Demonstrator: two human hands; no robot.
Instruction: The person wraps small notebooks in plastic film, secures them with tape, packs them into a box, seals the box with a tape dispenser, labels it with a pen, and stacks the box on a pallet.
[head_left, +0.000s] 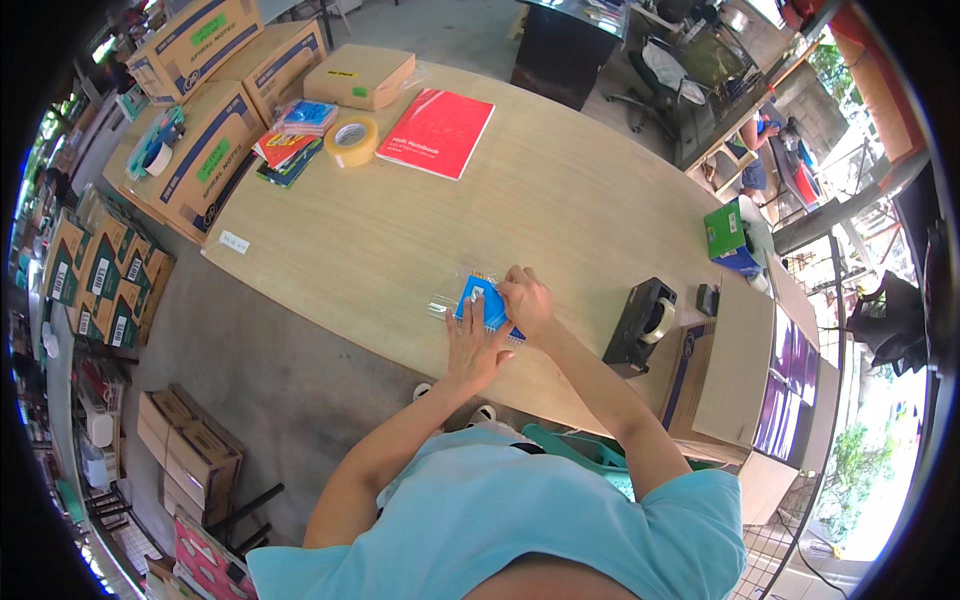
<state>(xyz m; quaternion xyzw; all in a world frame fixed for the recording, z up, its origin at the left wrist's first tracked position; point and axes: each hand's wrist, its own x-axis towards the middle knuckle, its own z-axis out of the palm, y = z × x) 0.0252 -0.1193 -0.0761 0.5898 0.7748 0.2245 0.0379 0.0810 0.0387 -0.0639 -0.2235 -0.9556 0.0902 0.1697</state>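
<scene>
Blue pad (491, 303) under my fingers near the table's (570, 190) front edge

At far left, green-and-brown cartons (100, 275) stand stacked beyond the table, and on the floor nearer me sits a pile of plain brown boxes (190, 440). On the table's left end rests a large brown carton (205, 165) with other boxes on and behind it; a teal tape dispenser (165, 135) lies on its top. Just to the right come a few small colourful packs (290, 150), partly overlapping, then a roll of tape (352, 142) lying flat. A flat brown box (360, 75) lies behind them, and a red notebook (437, 135) lies to the right of the roll.

Toward the middle, clear plastic (444, 304) pokes out at the left of the small blue pad, which lies on the bare tabletop in front of me. My left hand (474, 350) is palm down, its fingers spread and laid over the pad's lower left part. My right hand (528, 302) bends over the upper right side, fingers curled close together; I cannot tell whether they pinch the pad, its plastic or nothing.

Further right, well apart from my hands, stands a black tape dispenser (632, 330) with its roll. Behind it is a green-and-blue container (727, 235), and at the right end an open carton (735, 370) shows purple items (785, 385) inside.
</scene>
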